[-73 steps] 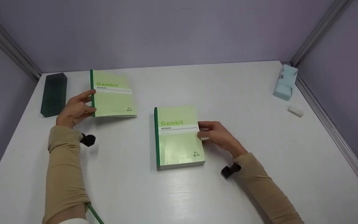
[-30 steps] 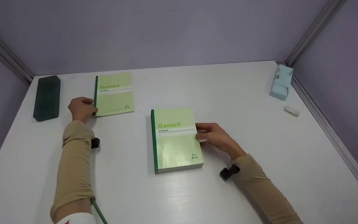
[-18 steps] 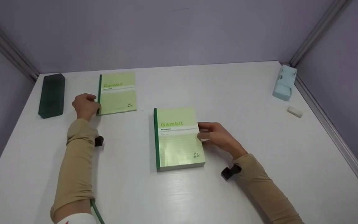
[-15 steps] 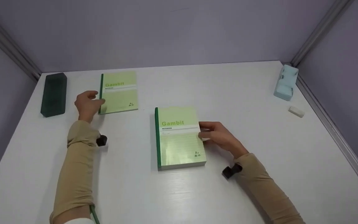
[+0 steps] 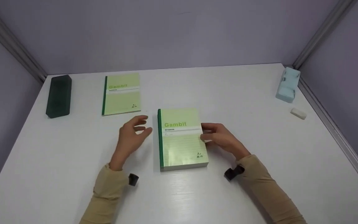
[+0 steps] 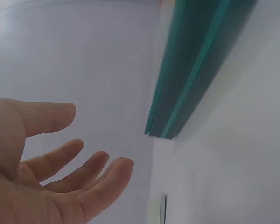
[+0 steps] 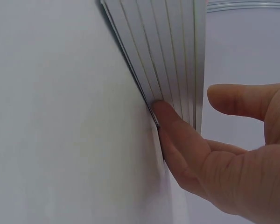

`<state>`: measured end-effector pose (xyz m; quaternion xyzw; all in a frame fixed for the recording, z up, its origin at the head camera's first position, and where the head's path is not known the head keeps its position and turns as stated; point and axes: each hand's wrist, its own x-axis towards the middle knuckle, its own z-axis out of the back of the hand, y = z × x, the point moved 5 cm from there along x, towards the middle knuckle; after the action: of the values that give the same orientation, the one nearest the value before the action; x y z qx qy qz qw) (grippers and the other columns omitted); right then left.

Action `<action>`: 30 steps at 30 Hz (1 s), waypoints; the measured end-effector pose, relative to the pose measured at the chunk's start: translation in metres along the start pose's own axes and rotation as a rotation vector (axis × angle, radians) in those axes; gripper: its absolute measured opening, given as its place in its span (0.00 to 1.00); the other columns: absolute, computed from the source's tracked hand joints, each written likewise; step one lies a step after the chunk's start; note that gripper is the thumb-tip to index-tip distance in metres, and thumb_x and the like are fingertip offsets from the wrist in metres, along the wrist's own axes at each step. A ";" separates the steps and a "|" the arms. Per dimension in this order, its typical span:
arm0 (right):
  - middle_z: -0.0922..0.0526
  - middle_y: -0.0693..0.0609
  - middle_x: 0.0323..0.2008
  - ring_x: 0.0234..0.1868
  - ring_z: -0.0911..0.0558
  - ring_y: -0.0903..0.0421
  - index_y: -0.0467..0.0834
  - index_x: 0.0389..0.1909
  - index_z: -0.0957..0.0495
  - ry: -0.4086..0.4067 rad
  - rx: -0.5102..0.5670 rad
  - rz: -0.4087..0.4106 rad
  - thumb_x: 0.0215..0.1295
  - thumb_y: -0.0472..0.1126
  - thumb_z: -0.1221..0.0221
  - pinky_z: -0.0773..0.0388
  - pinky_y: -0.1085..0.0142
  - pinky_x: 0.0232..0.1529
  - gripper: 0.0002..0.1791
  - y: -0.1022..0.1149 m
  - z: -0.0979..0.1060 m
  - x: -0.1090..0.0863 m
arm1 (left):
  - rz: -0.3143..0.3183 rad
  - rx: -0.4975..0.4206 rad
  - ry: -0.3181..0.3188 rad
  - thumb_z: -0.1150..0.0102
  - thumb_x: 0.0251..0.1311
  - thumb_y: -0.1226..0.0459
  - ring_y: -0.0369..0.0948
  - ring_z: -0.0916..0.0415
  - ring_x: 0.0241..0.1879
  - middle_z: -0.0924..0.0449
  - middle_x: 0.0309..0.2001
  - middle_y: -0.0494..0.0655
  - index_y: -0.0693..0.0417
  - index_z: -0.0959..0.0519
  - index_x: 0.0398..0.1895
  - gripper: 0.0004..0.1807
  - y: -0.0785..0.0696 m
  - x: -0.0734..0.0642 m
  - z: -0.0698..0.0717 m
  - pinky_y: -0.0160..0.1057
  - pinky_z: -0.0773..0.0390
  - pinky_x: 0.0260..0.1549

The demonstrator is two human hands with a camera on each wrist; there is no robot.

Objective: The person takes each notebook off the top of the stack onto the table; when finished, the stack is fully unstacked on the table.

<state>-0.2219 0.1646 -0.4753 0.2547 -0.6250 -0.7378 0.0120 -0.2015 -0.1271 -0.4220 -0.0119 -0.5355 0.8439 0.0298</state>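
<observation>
A stack of several green Gambit notebooks (image 5: 182, 146) lies mid-table, green spines to the left. My right hand (image 5: 224, 138) is at the stack's right side. In the right wrist view, its fingers (image 7: 184, 140) rest against the page edges, while the thumb stands apart from them. My left hand (image 5: 130, 137) hovers just left of the stack with fingers loosely bent and nothing in them; the left wrist view shows a gap between its fingers and the dark green spines (image 6: 186, 70). One single notebook (image 5: 121, 95) lies flat at the back left.
A dark green box (image 5: 59, 96) stands at the table's far left corner. On the far right are a light blue case (image 5: 287, 85) and a small white eraser (image 5: 298, 113). Purple-grey walls (image 5: 179, 34) enclose the white table (image 5: 244, 93) at the back and sides.
My left hand set down the single notebook at the back left, let go, and came right and nearer to the stack. The right hand stays at the stack's right side.
</observation>
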 end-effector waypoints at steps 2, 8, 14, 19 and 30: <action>0.29 0.45 0.62 0.55 0.23 0.48 0.41 0.67 0.34 0.003 0.008 0.001 0.58 0.30 0.42 0.22 0.54 0.48 0.33 0.000 0.000 0.000 | -0.018 -0.004 0.021 0.38 0.60 0.67 0.54 0.27 0.56 0.27 0.59 0.58 0.61 0.28 0.61 0.24 0.000 -0.010 -0.014 0.49 0.27 0.54; 0.29 0.44 0.63 0.55 0.23 0.48 0.40 0.67 0.34 0.000 0.012 0.000 0.58 0.31 0.41 0.22 0.54 0.48 0.33 -0.001 -0.001 -0.001 | 0.010 0.007 0.109 0.35 0.55 0.68 0.54 0.25 0.52 0.28 0.60 0.57 0.55 0.26 0.60 0.26 0.011 -0.031 -0.040 0.51 0.26 0.52; 0.30 0.45 0.63 0.55 0.24 0.48 0.41 0.67 0.34 -0.014 0.007 -0.016 0.59 0.30 0.42 0.22 0.54 0.48 0.33 -0.001 0.001 -0.001 | 0.013 0.004 0.168 0.30 0.49 0.69 0.54 0.26 0.54 0.30 0.62 0.56 0.54 0.25 0.60 0.31 0.016 -0.038 -0.050 0.52 0.28 0.53; 0.31 0.45 0.64 0.57 0.24 0.48 0.41 0.68 0.35 -0.007 -0.002 -0.014 0.59 0.30 0.42 0.22 0.54 0.49 0.33 -0.002 0.002 -0.001 | 0.017 -0.005 0.195 0.28 0.46 0.70 0.53 0.27 0.55 0.30 0.62 0.54 0.55 0.26 0.61 0.34 0.015 -0.040 -0.052 0.52 0.29 0.54; 0.30 0.45 0.63 0.56 0.24 0.48 0.42 0.68 0.35 -0.004 -0.012 -0.012 0.59 0.31 0.42 0.23 0.54 0.49 0.33 -0.001 0.001 -0.001 | -0.007 0.038 0.198 0.26 0.44 0.70 0.50 0.26 0.50 0.29 0.60 0.54 0.56 0.27 0.62 0.36 0.014 -0.040 -0.052 0.47 0.25 0.47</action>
<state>-0.2210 0.1665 -0.4759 0.2570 -0.6192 -0.7420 0.0077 -0.1591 -0.0885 -0.4571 -0.0929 -0.5136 0.8486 0.0860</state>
